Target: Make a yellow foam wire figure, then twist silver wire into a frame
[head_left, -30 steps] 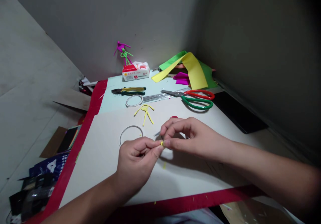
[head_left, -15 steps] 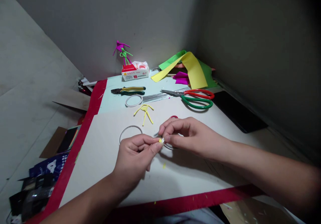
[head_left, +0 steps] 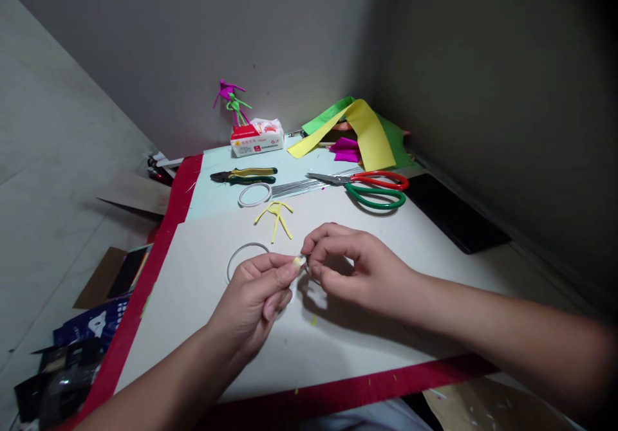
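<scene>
**A:** Start at the fingers. What's the left hand (head_left: 253, 296) doing?

**B:** Clenched in a tight pinch, thumb to fingertip, on a tiny pale yellow scrap (head_left: 298, 262), held in the air above the board.

**A:** And the right hand (head_left: 360, 270)?

**B:** Curled in close, its fingertips (head_left: 313, 241) right beside the scrap. Whether it grips anything, I can't tell. A thin wire ring (head_left: 311, 281) shows partly behind it.

**A:** What step does that look like?

**B:** Fine fingertip work on that yellow piece, I'd say, and it calls for steady, careful pinching at that size.

**A:** What's on the surface?

**B:** A white tabletop (head_left: 309, 360) edged in red tape (head_left: 178, 206). A plain grey wire ring (head_left: 244, 257) lies left of the hands, and a yellow wire stick figure (head_left: 275, 219) lies beyond them. Further back are a white-wrapped wire ring (head_left: 253, 194), green-and-yellow-handled pliers (head_left: 243, 175), a bundle of straight steel wires (head_left: 299, 188) and red-and-green-handled scissors (head_left: 376, 190).

**A:** And the room?

**B:** A grey wall corner (head_left: 193, 32) — with a magenta-and-green wire figure (head_left: 232, 101) standing on a white tissue pack (head_left: 257, 137), beside a yellow paper strip (head_left: 367, 136).
</scene>
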`<action>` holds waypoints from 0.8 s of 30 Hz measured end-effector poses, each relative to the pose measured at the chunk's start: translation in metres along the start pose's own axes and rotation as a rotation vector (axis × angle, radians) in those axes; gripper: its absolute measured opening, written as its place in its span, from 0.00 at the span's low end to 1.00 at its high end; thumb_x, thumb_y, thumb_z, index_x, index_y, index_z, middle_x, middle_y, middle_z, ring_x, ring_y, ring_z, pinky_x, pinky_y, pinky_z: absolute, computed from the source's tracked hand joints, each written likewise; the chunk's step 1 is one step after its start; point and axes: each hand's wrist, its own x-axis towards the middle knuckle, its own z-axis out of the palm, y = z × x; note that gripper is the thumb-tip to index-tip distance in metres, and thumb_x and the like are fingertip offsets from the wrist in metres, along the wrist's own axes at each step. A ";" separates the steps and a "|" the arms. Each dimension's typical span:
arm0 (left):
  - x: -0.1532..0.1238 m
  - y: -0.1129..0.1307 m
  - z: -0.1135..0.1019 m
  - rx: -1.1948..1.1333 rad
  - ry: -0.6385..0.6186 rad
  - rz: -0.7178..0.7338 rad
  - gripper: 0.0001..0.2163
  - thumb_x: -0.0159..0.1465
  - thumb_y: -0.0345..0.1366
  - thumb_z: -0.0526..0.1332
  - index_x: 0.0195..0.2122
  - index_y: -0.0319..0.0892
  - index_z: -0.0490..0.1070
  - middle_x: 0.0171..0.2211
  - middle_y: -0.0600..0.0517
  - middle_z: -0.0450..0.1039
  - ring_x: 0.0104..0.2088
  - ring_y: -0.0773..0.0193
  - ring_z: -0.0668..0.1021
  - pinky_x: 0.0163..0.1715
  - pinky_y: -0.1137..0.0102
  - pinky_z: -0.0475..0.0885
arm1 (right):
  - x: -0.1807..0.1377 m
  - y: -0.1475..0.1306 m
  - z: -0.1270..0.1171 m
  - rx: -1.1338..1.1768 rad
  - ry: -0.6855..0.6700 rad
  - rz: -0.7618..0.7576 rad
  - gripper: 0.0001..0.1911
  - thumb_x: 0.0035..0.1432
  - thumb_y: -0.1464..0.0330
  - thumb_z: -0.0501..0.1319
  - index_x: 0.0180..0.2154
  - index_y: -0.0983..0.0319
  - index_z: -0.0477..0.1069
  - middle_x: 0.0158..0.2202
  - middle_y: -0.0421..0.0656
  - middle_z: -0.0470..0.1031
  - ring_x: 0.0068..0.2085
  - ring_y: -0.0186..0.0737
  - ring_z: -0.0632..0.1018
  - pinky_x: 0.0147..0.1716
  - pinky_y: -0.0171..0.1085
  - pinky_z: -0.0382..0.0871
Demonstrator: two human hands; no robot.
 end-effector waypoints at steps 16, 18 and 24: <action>0.001 -0.002 -0.003 -0.055 -0.093 0.003 0.05 0.53 0.31 0.70 0.26 0.37 0.75 0.06 0.64 0.54 0.11 0.80 0.48 0.16 0.78 0.49 | -0.002 0.007 0.004 -0.255 0.202 -0.459 0.07 0.56 0.79 0.59 0.36 0.65 0.73 0.36 0.47 0.75 0.39 0.40 0.73 0.42 0.43 0.65; 0.001 -0.002 -0.002 -0.067 -0.099 0.006 0.04 0.53 0.31 0.69 0.26 0.38 0.75 0.06 0.64 0.53 0.11 0.79 0.48 0.16 0.77 0.48 | -0.002 0.008 0.004 -0.277 0.206 -0.475 0.07 0.55 0.78 0.59 0.36 0.65 0.73 0.36 0.47 0.75 0.39 0.41 0.73 0.42 0.44 0.65; 0.002 -0.004 -0.003 -0.076 -0.100 -0.005 0.03 0.54 0.30 0.69 0.26 0.37 0.76 0.05 0.64 0.53 0.11 0.79 0.47 0.16 0.77 0.48 | -0.003 0.010 0.005 -0.298 0.183 -0.505 0.08 0.54 0.79 0.59 0.37 0.65 0.71 0.37 0.47 0.75 0.41 0.41 0.72 0.43 0.44 0.65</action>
